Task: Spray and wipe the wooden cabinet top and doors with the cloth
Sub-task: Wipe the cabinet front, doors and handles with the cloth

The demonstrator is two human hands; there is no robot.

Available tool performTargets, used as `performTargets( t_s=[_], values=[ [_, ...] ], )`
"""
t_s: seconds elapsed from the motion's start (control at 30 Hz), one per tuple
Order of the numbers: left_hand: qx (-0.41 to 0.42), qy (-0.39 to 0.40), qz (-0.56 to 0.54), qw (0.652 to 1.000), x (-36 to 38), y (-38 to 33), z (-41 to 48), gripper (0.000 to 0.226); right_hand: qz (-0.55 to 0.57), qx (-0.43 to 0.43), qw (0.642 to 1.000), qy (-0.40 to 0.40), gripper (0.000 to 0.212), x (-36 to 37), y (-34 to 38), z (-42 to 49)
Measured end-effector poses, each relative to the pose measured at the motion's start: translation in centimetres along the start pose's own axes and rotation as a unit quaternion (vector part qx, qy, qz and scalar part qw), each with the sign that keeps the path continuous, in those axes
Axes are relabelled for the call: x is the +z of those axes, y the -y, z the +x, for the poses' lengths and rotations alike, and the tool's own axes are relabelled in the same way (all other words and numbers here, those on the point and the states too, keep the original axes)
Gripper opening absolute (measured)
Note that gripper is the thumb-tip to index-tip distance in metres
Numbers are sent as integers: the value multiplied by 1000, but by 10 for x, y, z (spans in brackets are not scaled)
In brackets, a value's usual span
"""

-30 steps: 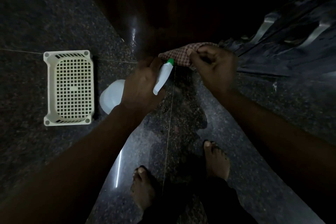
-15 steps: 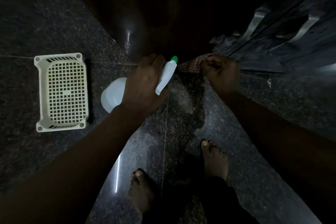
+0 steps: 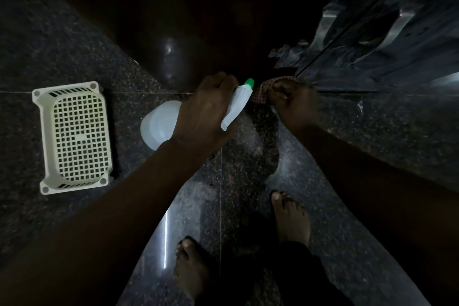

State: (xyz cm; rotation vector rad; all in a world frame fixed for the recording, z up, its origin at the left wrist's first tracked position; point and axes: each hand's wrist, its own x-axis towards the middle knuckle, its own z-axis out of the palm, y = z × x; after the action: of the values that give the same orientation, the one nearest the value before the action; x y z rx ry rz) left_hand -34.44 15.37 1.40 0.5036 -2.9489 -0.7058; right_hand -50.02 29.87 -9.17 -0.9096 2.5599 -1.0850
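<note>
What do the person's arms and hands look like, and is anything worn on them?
Both arms are bare as far as the frame shows: no sleeve on the left forearm or the right forearm. The left hand and right hand wear no gloves. No watch, bracelet or ring shows, though the light is dim.

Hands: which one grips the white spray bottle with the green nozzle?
The left hand grips the white plastic spray bottle; the right hand holds the bunched checked cloth instead.
</note>
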Motion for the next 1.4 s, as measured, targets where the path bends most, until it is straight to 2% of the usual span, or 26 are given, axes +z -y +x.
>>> performTargets(
  t_s=[0.17,0.33,0.57,0.7,0.9,1.03,1.23,1.33,1.4],
  values=[
    [6,17,-29,999,3,-12,2,29,9,-29,1000,0,20,-1,0,1],
    [-4,18,-27,999,5,-13,2,32,29,-12,999,-5,22,-1,2,0],
    [-19,16,-36,999,0,-18,-8,34,99,-10,988,-122,24,-39,48,-4],
    [-27,17,-48,998,-7,-22,-10,48,158,-20,978,-135,18,-54,67,-7],
    [-9,23,-29,999,-8,-18,-10,44,179,57,972,-142,20,-35,57,-12],
    [-6,33,-25,999,-7,-12,-7,39,215,118,959,-146,8,-23,56,-14],
    [-1,39,-42,998,-11,-9,-9,43,374,160,899,-162,6,-27,84,-11],
    [3,39,-41,998,-13,-8,-10,36,449,205,854,-164,19,-28,103,-15],
    [6,42,-37,998,-15,-7,-11,37,496,236,819,-166,20,-27,109,-17]
  ],
)
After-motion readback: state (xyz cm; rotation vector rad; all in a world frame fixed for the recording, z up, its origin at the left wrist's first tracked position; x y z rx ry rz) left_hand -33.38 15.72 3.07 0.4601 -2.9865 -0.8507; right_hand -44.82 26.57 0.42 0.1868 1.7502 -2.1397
